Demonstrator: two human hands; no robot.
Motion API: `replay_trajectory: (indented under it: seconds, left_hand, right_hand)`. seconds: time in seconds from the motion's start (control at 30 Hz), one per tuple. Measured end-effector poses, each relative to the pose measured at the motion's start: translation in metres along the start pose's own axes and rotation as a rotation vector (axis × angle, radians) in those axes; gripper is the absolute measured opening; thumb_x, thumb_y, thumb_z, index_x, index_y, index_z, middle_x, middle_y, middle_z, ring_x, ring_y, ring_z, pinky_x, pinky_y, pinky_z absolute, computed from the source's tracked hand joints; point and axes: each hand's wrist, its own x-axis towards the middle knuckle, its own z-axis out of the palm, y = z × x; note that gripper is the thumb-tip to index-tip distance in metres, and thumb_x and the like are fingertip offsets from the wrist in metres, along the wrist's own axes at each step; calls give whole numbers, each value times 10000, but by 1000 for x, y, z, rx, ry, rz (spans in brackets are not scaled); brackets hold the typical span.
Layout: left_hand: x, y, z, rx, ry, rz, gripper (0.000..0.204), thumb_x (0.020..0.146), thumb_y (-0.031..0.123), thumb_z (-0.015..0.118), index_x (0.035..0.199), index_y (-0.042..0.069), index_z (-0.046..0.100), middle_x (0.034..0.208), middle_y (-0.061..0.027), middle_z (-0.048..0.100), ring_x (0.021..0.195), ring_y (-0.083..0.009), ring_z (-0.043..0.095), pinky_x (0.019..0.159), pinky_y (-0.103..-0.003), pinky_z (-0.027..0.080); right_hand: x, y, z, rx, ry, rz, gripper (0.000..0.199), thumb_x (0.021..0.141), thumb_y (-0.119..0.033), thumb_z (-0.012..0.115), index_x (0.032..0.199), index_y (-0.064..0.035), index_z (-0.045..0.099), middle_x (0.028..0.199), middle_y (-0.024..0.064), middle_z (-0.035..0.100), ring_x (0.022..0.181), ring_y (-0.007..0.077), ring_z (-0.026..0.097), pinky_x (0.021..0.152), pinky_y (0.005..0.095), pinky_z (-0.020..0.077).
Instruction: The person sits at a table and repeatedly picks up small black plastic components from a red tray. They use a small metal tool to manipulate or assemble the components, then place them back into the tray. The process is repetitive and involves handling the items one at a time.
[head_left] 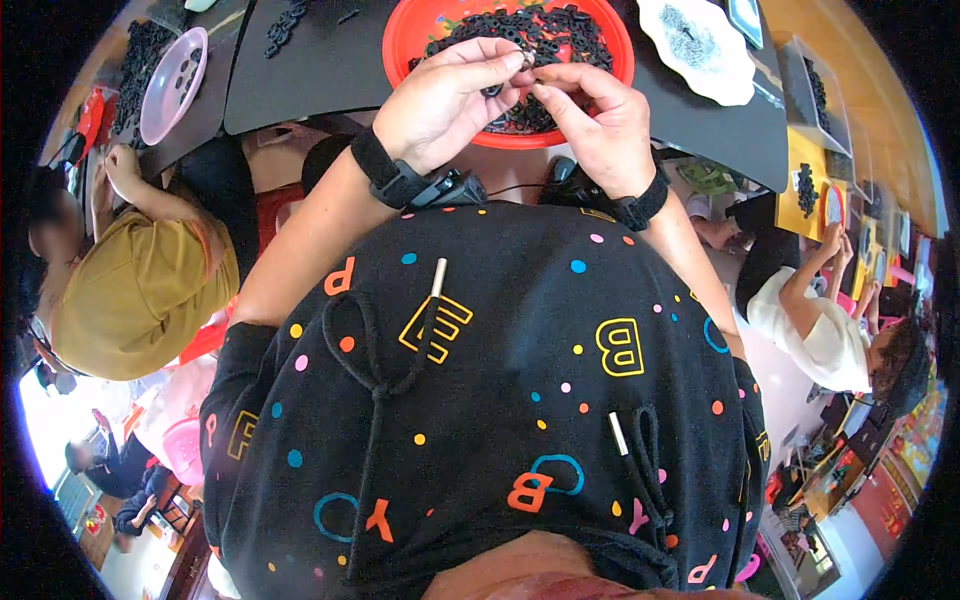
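Note:
Over a red basin (396,50) of small black parts (560,30), my two hands meet with their fingertips close together. My left hand (450,100) is closed in a pinch on a small, partly shiny part (527,61). Below its thumb, a black part (491,90) shows against the curled fingers. My right hand (608,125) also pinches at the same spot, thumb against forefinger. What sits between its tips is too small and too covered to name. Each wrist wears a black strap (375,168) with a dark device by it.
A white scalloped plate (735,85) holding tiny dark pieces stands right of the basin on the black table (310,85). Loose black parts (284,30) and a pink bowl (155,115) lie left. Co-workers sit on the left (150,280) and right (815,325).

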Motion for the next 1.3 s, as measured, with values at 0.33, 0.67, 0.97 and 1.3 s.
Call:
replay_trajectory:
  seconds: [0.33, 0.67, 0.97, 1.3]
  left_hand:
    - [-5, -2, 8, 178, 2, 11, 110, 896, 121, 555, 986, 69, 589, 936, -13, 614, 898, -104, 571, 785, -241, 446]
    - [-5, -4, 10, 402, 38, 23, 121, 891, 139, 571, 985, 65, 591, 897, -10, 617, 836, -91, 578, 722, -220, 450]
    - [-7, -2, 17, 358, 86, 9, 135, 896, 129, 553, 1002, 54, 591, 905, -17, 612, 823, -92, 571, 711, -219, 451]
    - [-8, 9, 23, 421, 65, -166, 186, 910, 253, 550, 842, 83, 585, 739, 19, 571, 594, -52, 503, 492, -173, 387]
  right_hand:
    - [-2, 5, 1, 18, 44, 6, 90, 807, -78, 660, 872, -17, 663, 764, 42, 660, 690, 77, 601, 620, 221, 478]
    - [1, 9, -3, 203, 40, 113, 101, 837, -80, 638, 901, -6, 662, 753, -8, 637, 672, 36, 554, 591, 190, 453]
    - [0, 5, -4, 230, 88, 115, 83, 840, -73, 629, 877, -5, 658, 768, -1, 644, 671, 42, 560, 598, 196, 456]
    - [8, -5, -8, -390, 91, -402, 72, 731, -16, 655, 801, -27, 641, 686, 95, 598, 647, 226, 596, 597, 297, 470]
